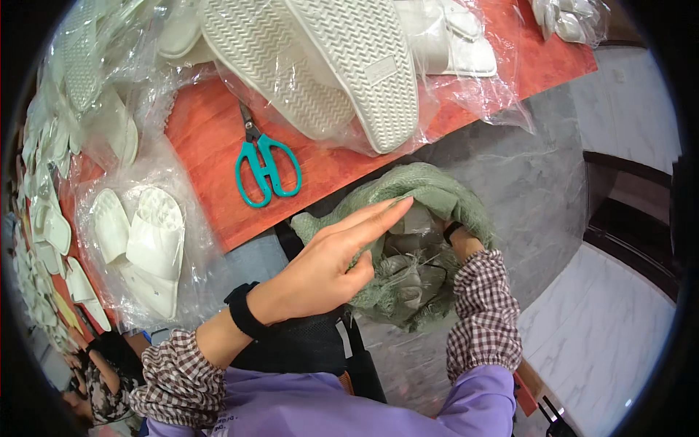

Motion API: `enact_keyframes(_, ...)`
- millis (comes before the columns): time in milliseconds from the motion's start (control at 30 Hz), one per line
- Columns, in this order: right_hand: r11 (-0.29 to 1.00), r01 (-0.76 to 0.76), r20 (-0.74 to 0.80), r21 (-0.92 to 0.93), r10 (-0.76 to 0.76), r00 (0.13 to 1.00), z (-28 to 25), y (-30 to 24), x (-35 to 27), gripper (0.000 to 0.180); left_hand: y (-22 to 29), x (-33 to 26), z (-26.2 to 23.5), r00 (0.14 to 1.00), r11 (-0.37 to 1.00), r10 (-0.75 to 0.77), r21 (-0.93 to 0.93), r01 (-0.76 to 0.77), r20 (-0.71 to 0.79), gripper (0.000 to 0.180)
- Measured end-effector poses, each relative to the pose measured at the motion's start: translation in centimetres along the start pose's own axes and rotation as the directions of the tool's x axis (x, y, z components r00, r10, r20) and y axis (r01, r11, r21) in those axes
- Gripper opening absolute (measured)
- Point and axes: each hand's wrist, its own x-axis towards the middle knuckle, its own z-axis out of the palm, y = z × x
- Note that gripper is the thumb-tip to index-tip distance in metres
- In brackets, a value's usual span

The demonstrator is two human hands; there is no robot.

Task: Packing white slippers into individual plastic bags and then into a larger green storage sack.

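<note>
A green woven sack (393,175) stands on the floor beside the table edge, its mouth rolled open. Inside lie pale plastic-wrapped items (411,280) that I cannot clearly make out. My right hand (457,231) reaches into the sack at its right side; the rim and contents hide its fingers. Over the sack's left part hovers my left hand (328,262), fingers stretched out and holding nothing visible. Scissors with teal handles (268,171) lie on the orange-red tabletop (204,124). Beyond them is a pair of white slippers in clear plastic, patterned soles (364,69) up.
Another bagged white slipper pair (149,244) lies at the table's left, and many more fill the far left. Further bagged slippers (466,36) rest near the right table edge. A dark shelf unit (630,211) stands at right. Another person (102,379) is at lower left.
</note>
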Motion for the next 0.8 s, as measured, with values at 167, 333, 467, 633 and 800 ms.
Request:
enact_keyframes(167, 0.999, 0.025, 0.038, -0.020, -0.024, 0.999, -0.5, 0.9, 1.9, 0.033, 0.4, 0.2, -0.8, 1.000, 1.000, 0.003, 0.030, -0.004, 0.014, 0.074)
enact_keyframes(333, 0.997, 0.054, 0.086, -0.063, -0.048, 0.995, -2.3, 1.5, 4.3, 0.032, 0.4, 0.1, -0.1, 0.996, 0.996, -0.068, -0.050, 0.070, 0.051, 0.073)
enact_keyframes(467, 0.993, 0.091, 0.123, -0.082, -0.080, 0.989, -2.8, 1.9, 5.3, 0.031, 0.8, -0.3, -1.3, 0.998, 0.997, -0.068, -0.026, 0.068, 0.011, 0.072)
enact_keyframes(633, 0.988, 0.114, 0.153, -0.104, -0.097, 0.983, -2.5, -0.9, 8.0, 0.030, 1.0, -0.4, -1.8, 0.993, 0.992, -0.117, -0.045, 0.118, 0.029, 0.069)
enact_keyframes(800, 0.978, 0.137, 0.176, -0.159, -0.109, 0.978, -3.3, 0.7, 6.4, 0.029, 0.6, 0.0, -2.6, 0.993, 0.995, -0.098, -0.036, 0.095, -0.071, 0.071)
